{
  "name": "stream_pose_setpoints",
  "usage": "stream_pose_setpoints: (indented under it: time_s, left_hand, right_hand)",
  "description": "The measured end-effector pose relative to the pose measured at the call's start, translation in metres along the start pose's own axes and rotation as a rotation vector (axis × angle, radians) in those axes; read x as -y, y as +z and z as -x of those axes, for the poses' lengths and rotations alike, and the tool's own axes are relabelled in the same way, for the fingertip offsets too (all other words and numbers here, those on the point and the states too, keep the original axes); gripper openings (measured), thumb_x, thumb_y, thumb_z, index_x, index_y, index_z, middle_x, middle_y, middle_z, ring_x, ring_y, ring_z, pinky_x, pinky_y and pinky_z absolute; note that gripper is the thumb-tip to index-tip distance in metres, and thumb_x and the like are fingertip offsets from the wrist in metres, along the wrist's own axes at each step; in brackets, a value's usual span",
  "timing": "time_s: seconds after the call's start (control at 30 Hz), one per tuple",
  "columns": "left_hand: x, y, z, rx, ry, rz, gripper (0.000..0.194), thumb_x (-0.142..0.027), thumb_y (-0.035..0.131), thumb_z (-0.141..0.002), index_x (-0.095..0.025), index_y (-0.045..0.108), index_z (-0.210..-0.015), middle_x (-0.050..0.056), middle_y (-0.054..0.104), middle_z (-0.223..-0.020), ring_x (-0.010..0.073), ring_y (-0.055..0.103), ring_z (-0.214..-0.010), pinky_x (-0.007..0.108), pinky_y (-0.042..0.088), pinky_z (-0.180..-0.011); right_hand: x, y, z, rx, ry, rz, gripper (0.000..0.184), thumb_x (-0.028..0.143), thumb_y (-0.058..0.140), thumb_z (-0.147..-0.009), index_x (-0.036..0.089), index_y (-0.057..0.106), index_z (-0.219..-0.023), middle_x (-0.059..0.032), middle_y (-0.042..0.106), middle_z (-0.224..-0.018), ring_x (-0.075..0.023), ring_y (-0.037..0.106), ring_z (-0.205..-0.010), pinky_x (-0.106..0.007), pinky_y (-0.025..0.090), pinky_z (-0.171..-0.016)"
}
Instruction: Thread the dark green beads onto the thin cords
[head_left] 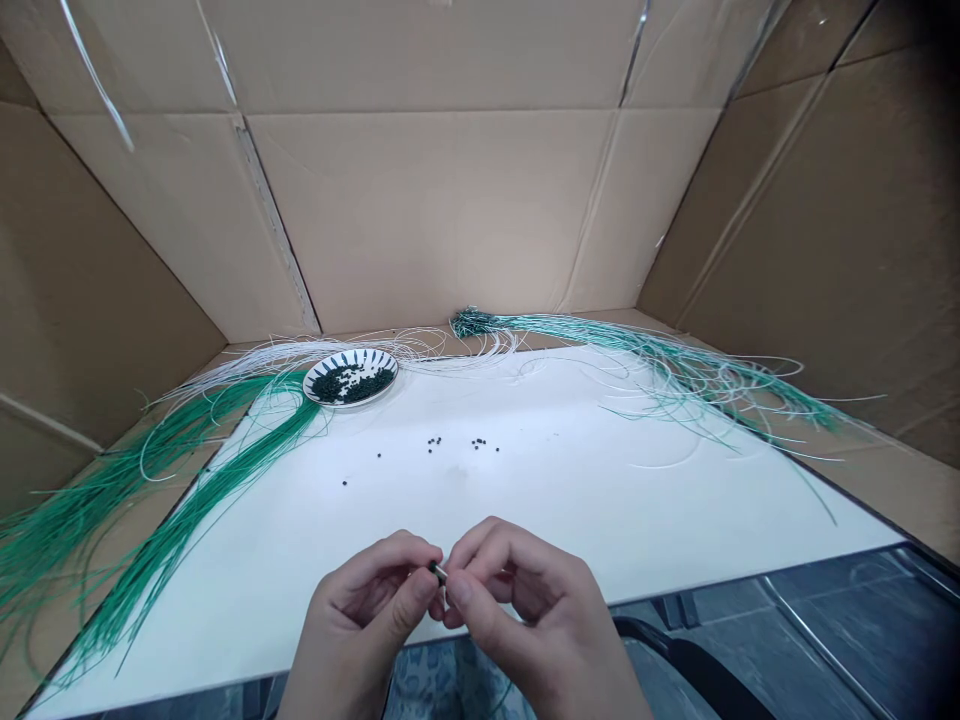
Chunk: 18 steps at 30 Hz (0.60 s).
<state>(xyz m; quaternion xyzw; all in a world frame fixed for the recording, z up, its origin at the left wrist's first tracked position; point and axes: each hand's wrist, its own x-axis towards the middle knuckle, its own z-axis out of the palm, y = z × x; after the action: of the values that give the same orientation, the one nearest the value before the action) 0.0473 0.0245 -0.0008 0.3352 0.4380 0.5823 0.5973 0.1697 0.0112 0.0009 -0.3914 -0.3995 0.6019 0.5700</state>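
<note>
My left hand (367,610) and my right hand (517,600) meet at the near edge of the white board (600,500), fingertips pinched together. Between them sits a tiny dark bead (435,570) with a short pale end of string showing beside it. Both hands are closed in a pinch on this small piece; which hand holds the bead and which the string I cannot tell. A few loose dark beads (454,444) lie scattered on the board beyond my hands. A small patterned plate (350,378) filled with dark beads stands at the far left of the board.
Bundles of green strands (150,520) fan over the left side, white strands (300,352) curve behind the plate, and a teal bundle (645,350) spreads to the right. Cardboard walls (450,200) enclose the back and sides. A dark chair part (705,680) shows below the board.
</note>
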Motion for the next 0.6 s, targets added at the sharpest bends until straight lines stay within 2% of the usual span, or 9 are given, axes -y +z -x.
stream_pose_setpoints:
  time_s: [0.4, 0.6]
  left_hand:
    - [0.0009, -0.0004, 0.0005, 0.030, 0.055, -0.035, 0.027, -0.044, 0.098, -0.051, -0.024, 0.082, -0.061, -0.004, 0.069, -0.057, 0.0081, 0.061, -0.054, 0.011, 0.050, -0.054]
    - [0.0003, -0.0005, 0.0017, 0.039, -0.016, 0.003, 0.031, -0.045, 0.099, -0.048, -0.021, 0.081, -0.059, -0.004, 0.066, -0.054, 0.0075, 0.059, -0.052, 0.013, 0.048, -0.053]
  right_hand:
    - [-0.0022, -0.0028, -0.0014, 0.005, -0.016, -0.015, 0.020, 0.025, 0.076, -0.081, 0.018, 0.064, -0.065, 0.0002, 0.065, -0.075, -0.0149, 0.065, -0.069, -0.027, 0.051, -0.068]
    - [-0.0074, -0.0053, -0.0007, 0.040, -0.012, -0.099, 0.025, 0.032, 0.081, -0.081, 0.017, 0.068, -0.067, 0.0000, 0.066, -0.075, -0.0144, 0.066, -0.069, -0.026, 0.053, -0.067]
